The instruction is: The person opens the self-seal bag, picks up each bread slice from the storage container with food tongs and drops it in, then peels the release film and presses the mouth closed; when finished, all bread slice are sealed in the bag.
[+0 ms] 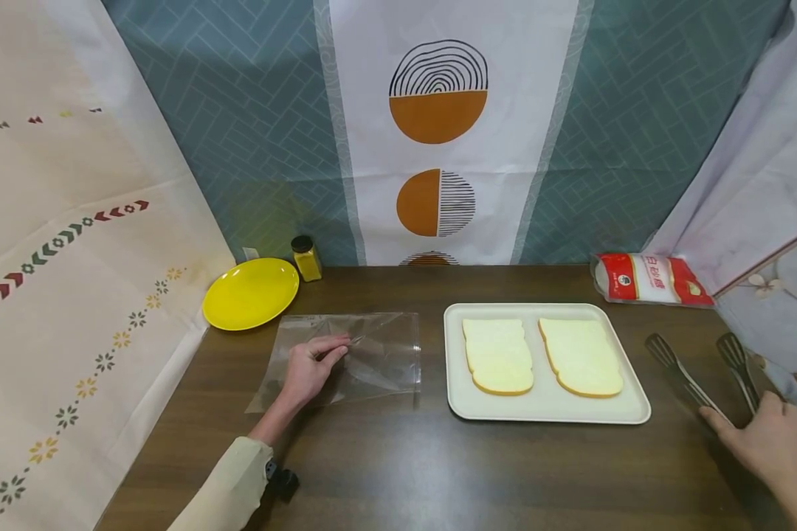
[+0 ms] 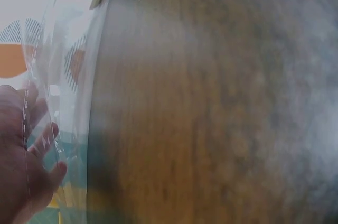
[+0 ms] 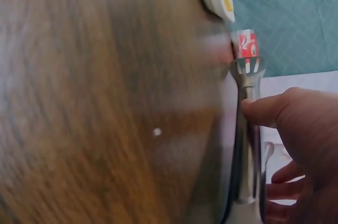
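On the left of the table a clear plastic bag [image 1: 381,369] lies flat, and my left hand [image 1: 310,370] pinches its film between thumb and fingers. In the left wrist view the transparent film [image 2: 78,108] stands close by the hand at the left edge. At the far right my right hand [image 1: 773,442] grips a pair of metal tongs [image 1: 684,377], whose slotted ends are spread apart and point away from me. The right wrist view has the thumb pressed on one arm of the tongs [image 3: 246,171]; part of the fingers is hidden behind them.
Between the hands sits a cream tray [image 1: 551,411] bearing two bread slices [image 1: 498,358]. A red and white packet [image 1: 651,279] lies at the back right. At the back left are a yellow plate [image 1: 251,295] and a black-lidded yellow jar [image 1: 307,259]. Cloth hangs round three sides.
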The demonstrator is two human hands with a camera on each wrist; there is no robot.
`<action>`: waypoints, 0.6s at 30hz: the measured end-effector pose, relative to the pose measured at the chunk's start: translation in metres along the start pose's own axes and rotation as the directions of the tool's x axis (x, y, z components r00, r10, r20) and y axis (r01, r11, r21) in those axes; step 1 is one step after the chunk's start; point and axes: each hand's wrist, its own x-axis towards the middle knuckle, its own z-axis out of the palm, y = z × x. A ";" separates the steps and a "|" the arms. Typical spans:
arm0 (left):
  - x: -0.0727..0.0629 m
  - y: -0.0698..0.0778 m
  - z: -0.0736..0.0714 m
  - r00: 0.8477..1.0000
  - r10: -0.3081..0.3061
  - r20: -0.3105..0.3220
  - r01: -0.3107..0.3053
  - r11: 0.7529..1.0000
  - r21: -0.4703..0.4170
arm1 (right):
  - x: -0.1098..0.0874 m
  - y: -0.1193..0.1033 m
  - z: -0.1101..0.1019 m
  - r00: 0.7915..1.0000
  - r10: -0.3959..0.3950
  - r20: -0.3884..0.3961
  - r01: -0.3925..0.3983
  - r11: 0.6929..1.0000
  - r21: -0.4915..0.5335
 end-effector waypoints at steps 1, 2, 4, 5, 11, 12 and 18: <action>0.000 0.000 0.000 1.000 -0.002 -0.001 0.002 1.000 0.000 | 0.001 0.001 0.001 1.000 -0.004 -0.001 0.004 1.000 -0.004; 0.000 -0.001 0.000 1.000 -0.004 0.000 0.004 1.000 0.000 | 0.001 0.002 0.002 1.000 -0.009 -0.004 0.009 1.000 -0.003; 0.000 -0.001 0.000 1.000 -0.006 0.001 0.006 1.000 0.002 | 0.002 0.004 0.004 1.000 -0.015 -0.015 0.015 1.000 -0.005; 0.000 -0.001 0.000 1.000 -0.005 0.001 0.005 1.000 0.002 | 0.002 0.004 0.005 1.000 -0.014 -0.021 0.013 1.000 -0.003; 0.001 -0.001 0.001 1.000 0.013 -0.003 -0.013 1.000 0.002 | 0.005 0.008 0.012 0.999 -0.010 -0.048 0.011 1.000 0.014; 0.001 -0.002 0.001 1.000 0.013 -0.003 -0.013 1.000 -0.001 | 0.005 0.008 0.013 0.999 -0.009 -0.053 0.010 1.000 0.020; 0.001 -0.001 0.001 1.000 0.020 -0.009 -0.020 1.000 -0.006 | 0.002 0.003 0.012 0.997 0.006 -0.076 -0.001 0.998 0.065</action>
